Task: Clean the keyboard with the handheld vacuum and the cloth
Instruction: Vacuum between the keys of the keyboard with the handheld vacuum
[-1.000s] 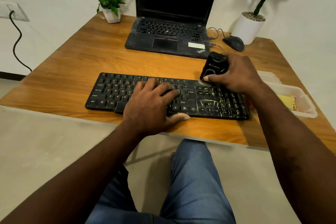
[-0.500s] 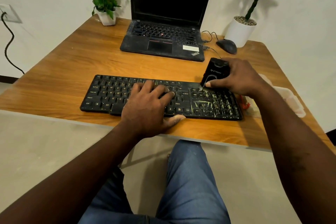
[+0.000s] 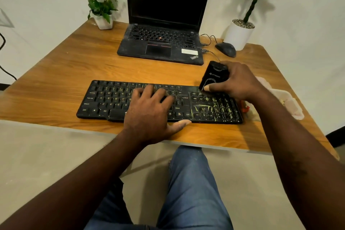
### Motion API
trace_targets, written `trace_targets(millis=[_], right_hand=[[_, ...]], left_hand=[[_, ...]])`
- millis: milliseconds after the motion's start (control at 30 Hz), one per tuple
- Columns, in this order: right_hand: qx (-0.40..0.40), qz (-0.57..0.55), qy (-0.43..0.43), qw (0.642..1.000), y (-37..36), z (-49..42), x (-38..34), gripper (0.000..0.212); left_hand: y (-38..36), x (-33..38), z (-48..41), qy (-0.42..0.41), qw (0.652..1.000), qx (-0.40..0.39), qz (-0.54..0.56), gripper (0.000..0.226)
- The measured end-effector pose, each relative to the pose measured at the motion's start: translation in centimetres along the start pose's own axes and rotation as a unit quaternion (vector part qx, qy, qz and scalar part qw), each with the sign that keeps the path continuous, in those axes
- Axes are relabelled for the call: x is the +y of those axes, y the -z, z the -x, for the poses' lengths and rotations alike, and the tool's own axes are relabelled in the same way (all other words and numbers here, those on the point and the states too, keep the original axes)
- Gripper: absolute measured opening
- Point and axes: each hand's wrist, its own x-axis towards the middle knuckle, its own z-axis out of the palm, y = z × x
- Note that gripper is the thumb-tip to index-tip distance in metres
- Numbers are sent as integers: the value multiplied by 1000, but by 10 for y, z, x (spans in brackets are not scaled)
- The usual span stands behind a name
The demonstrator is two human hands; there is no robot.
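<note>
A black keyboard (image 3: 112,99) lies near the front edge of the wooden desk (image 3: 61,73); its right end is streaked with yellowish crumbs. My left hand (image 3: 151,110) lies flat on the middle keys, fingers spread, thumb on the desk in front. My right hand (image 3: 235,80) grips a small black handheld vacuum (image 3: 212,75), tilted with its lower end on the keyboard's upper right corner. No cloth can be made out for certain.
A dusty black laptop (image 3: 164,43) stands open behind the keyboard, with a mouse (image 3: 225,49) and cables to its right. A white flower pot (image 3: 102,20) sits back left, a potted plant (image 3: 239,33) back right. A clear plastic container (image 3: 287,102) lies at the right edge.
The camera view has shifted a little. My right hand and the vacuum stay at the keyboard's upper right corner with only a slight shift; my left hand keeps resting on the keys.
</note>
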Motion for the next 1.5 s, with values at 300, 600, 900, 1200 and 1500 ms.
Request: trace_targets(millis=[300,600,900,1200,1500], right_hand=[[0,40,2,999,2,-1,-3,64],[32,52,-15,998,1,7,-2,61],[70,140,51,986,-20,14,-22,57],[23,149,133,980,-30,42,-48,53],[-105,134,127,977,-3,74,-54,49]], left_hand=[[0,-3,-5,-9,999,-31,26,90],[-6,-2,-3,-13,1000,-18,20,89],[-5,-3,-4,-9,1000,-21,15,90],[-6,-2,-2,-10,1000,-20,17,90],[-7,-2,-3,-8,1000,-16,12,89]])
